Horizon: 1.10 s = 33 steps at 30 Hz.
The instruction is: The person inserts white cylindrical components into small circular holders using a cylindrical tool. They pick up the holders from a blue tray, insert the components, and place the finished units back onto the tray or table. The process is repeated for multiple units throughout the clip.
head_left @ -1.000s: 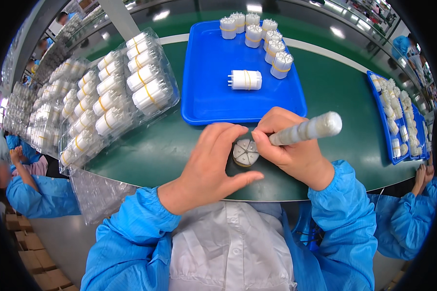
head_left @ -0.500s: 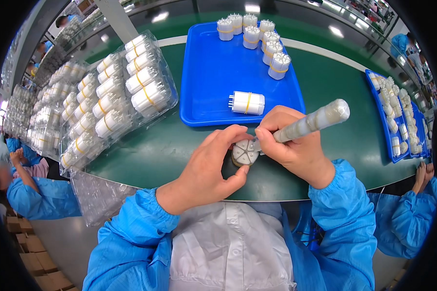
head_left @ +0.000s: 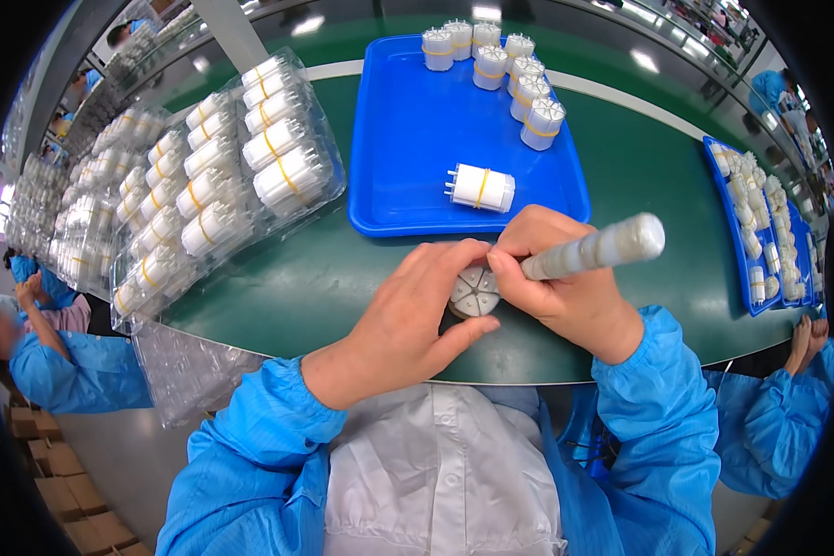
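A round grey-white part with wedge-shaped segments on its face stands on the green table near its front edge. My left hand curls about it, fingers at its far side and thumb at its near side. My right hand is closed around a tool with a thick, tape-wrapped handle, which points up to the right. The tool's tip is hidden behind my right fingers, close to the part's right edge. Beyond my hands, a white cylinder bundle with a yellow band and pins lies on its side in the blue tray.
Several banded white bundles stand at the tray's far right. To the left, clear plastic trays hold rows of similar bundles. Blue trays of white parts sit at the far right. Co-workers' hands show at both sides.
The tool's metal end, visible at the part earlier, is now covered by my right fingers. My left fingers reach slightly further over the part. The whole view has shifted a little.
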Motion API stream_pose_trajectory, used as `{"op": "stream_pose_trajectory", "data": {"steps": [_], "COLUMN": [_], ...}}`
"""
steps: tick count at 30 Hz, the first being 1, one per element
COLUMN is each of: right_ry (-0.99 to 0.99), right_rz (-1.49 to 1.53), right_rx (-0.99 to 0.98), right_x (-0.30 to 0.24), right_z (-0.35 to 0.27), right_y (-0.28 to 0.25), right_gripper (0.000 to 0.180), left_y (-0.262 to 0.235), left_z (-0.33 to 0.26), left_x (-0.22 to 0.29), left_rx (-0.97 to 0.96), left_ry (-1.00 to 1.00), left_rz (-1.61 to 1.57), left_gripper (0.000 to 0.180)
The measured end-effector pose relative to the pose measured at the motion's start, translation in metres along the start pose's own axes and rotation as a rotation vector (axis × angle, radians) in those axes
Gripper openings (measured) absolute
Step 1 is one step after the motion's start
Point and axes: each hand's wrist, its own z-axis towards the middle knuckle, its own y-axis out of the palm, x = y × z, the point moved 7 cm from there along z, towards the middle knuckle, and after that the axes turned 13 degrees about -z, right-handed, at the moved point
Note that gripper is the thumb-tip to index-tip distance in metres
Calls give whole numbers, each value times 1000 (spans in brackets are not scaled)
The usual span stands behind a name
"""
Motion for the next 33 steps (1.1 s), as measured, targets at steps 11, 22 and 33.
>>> {"op": "stream_pose_trajectory", "data": {"steps": [11, 22, 33], "right_ry": [-11, -31, 39], "right_rz": [72, -11, 24], "right_rx": [92, 30, 229], "right_x": [4, 0, 16], "right_z": [0, -2, 3], "right_y": [-10, 0, -28], "right_gripper": [11, 12, 11], "left_y": [0, 2, -67], "left_z": [-5, 0, -26], "left_x": [-5, 0, 2], "left_rx": [47, -9, 218], "left_ry": [7, 32, -22], "left_rz": [-178, 16, 418], "left_gripper": [68, 64, 53]}}
